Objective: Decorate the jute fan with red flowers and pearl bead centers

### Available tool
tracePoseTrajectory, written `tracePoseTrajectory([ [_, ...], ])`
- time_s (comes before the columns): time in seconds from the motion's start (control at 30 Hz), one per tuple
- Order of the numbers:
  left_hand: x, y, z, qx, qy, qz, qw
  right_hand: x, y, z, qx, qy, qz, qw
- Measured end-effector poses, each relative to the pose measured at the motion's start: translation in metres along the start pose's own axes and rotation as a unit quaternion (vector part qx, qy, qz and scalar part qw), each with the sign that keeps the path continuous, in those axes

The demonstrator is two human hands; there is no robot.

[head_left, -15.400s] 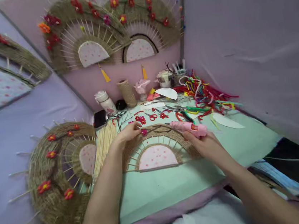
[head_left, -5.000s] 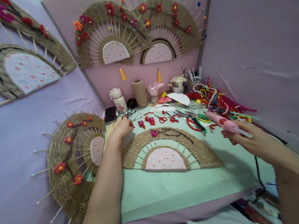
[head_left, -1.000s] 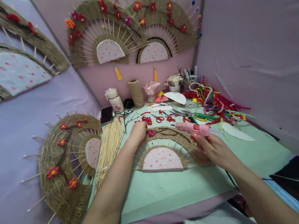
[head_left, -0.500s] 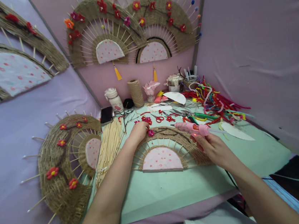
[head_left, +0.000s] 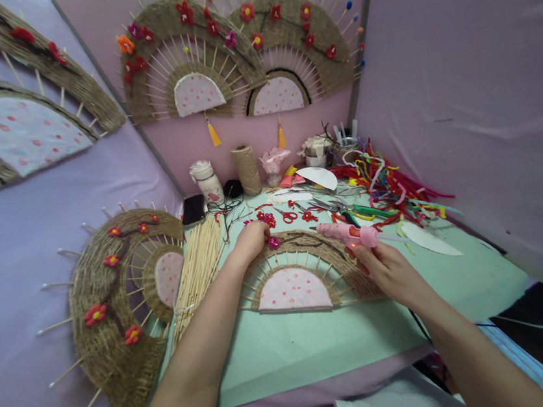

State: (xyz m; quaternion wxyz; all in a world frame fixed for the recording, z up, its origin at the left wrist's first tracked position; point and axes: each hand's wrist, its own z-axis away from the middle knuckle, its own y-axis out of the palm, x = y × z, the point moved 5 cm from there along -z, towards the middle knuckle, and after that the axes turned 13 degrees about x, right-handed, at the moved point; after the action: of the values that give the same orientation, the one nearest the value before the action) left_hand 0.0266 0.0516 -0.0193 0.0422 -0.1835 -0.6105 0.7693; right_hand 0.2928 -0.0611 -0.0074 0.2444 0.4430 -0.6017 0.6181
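Note:
My right hand (head_left: 381, 266) is wrapped round the handle of a pink glue gun (head_left: 346, 231), whose nozzle points left above the fan's top edge. A small light glows on the gun, and a clear glue stick sticks out of its back. The half-round twine fan (head_left: 300, 239) lies flat on the table, with a spotted pale pink centre (head_left: 294, 289) and a dark twig shape along its band. At the fan's upper left, my left hand (head_left: 254, 237) has its fingers closed at a magenta flower (head_left: 273, 243); its fingertips are partly hidden.
Red scissors (head_left: 290, 216), loose red flowers (head_left: 309, 215) and green-handled pliers (head_left: 373, 209) lie behind the fan. Pipe cleaners (head_left: 380, 171) are heaped at the back right. Thin sticks (head_left: 195, 271) and another fan (head_left: 110, 300) are on the left. A bottle (head_left: 208, 183) and twine spool (head_left: 247, 170) stand behind.
Almost nothing differs. The magenta flower at my left fingertips has shifted very slightly; my right hand keeps the glue gun in the same place.

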Motion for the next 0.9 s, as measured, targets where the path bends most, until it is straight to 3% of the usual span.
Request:
tracePoseTrajectory([
  [0.23,0.005,0.002,-0.004,0.006,-0.001,-0.001,1.0,-0.001,0.0,0.0,0.006,0.0,-0.004,1.0],
  [0.53,0.02,-0.014,0.004,-0.005,-0.02,0.005,1.0,-0.003,-0.002,0.0,0.005,0.012,0.012,1.0],
  [0.9,0.001,-0.009,0.003,-0.003,0.03,0.016,0.999,-0.004,-0.002,-0.001,0.006,0.004,0.025,1.0],
])
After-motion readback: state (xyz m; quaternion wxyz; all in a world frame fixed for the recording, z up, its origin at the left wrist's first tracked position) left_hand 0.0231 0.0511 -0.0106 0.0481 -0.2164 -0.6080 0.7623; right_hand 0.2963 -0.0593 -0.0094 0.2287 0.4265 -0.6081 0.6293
